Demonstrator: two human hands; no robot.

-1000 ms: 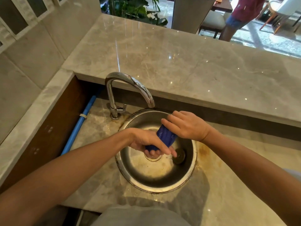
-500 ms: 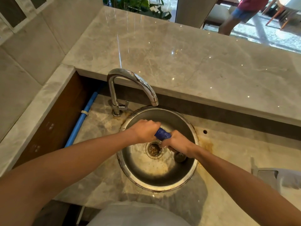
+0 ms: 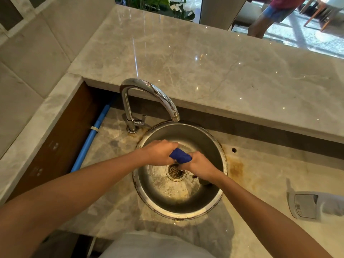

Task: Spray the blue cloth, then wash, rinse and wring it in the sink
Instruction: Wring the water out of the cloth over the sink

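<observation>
A: Blue cloth bunched into a tight roll, held above the drain, inside the rim of the sink.

B: Hands?

A: Left hand fisted around the end left of the drain, right hand fisted around the other end. Both closed hard on the cloth, knuckles up, only a short blue stretch showing between them.

B: Reason for that grip?

A: Likely wringing: opposed fists for twisting, low over the drain so runoff falls straight into the basin rather than onto the desk.

B: Faucet?

A: Faucet behind the drain, spout aimed into the bowl. No stream visible. Basin floor wet, with suds or droplets near the drain.

B: Anything else?

A: White object lying on the desk well right of the drain, possibly the spray bottle; cannot tell for sure.
</observation>
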